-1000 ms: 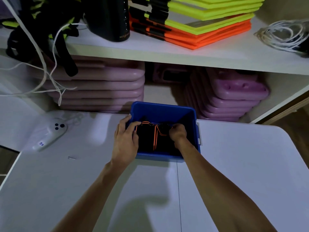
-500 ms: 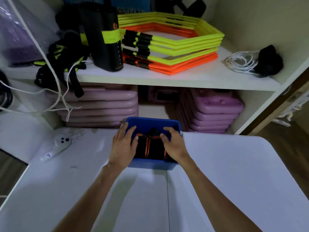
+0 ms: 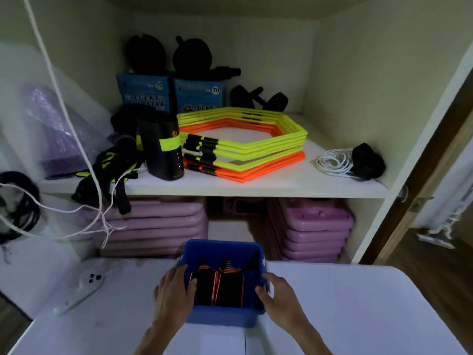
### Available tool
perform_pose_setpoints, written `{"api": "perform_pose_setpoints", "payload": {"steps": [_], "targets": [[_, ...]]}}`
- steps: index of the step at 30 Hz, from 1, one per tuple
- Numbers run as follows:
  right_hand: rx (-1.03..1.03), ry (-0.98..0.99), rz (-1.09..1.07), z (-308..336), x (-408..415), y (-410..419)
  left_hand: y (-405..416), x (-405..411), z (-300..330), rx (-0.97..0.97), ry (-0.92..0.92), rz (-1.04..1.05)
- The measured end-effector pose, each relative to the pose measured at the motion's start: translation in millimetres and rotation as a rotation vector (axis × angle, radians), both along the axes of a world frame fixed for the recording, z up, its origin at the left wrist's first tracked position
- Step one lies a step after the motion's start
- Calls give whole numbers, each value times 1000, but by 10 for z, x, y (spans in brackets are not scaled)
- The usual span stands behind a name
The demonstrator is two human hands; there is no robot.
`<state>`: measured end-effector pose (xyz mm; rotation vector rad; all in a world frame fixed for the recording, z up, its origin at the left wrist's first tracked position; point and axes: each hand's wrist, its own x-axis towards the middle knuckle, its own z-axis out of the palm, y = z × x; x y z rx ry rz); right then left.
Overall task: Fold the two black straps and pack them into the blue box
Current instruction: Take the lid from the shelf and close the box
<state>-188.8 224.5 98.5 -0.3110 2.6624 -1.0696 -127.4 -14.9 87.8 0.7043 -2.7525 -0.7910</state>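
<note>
At the near edge, the white counter (image 3: 358,316) is seen carrying the blue box (image 3: 220,317), which is set toward its far side. The box is flanked by both hands. The left hand (image 3: 172,294) is laid over the left wall, its fingers (image 3: 190,290) hooked over the rim and reaching down to the left bundle, so the wall is gripped. The right hand (image 3: 277,294) is placed against the right wall, fingers curled onto the outside of the rim; nothing else is held by it.

Inside the box, the two black straps (image 3: 217,288) are seen folded into compact bundles with orange edging, stood side by side and filling most of the floor between the walls. Neither bundle is seen hanging over the rim.

The task is therefore judged to be essentially done: both straps are folded and packed. What is left, if anything, is judged to be only a final settling of the bundles or a shifting of the box, for which the two-sided hold would serve.

Farther left on the counter a small white remote (image 3: 89,281) is seen. Beyond the box, stacked pink boards (image 3: 158,226) are stored under a shelf (image 3: 256,187), on which yellow and orange hexagonal frames (image 3: 245,147) are piled.
</note>
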Motion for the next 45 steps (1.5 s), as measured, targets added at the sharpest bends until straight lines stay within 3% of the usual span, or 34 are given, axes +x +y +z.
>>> {"api": "perform_pose_setpoints", "payload": {"steps": [4,10,17,22,26,32,36,40,45], "targets": [[-86,213,-37,975,-324,-146,-13,-429,1166,-103,311,-124],[-181,753,-37,3211,-567,-429,98,-785,3495,-354,754,-240],[-206,1141,-239,5225,-502,-396,335,-915,5228,-466,1030,-307],[-20,1179,-381,5829,-854,-214,558,-1422,5920,-519,963,-294],[204,1029,-322,5897,-1236,-107,710,-1879,6187,-559,840,-260],[136,976,-237,5835,-1548,440,853,-2378,6321,-543,809,-248],[49,922,-281,6036,-1740,830,986,-2622,6364,-363,731,-371],[199,873,-381,6305,-1972,939,1166,-2811,6511,-335,504,-478],[351,804,-417,6466,-2253,665,1316,-2955,6635,-415,327,-451]]}}
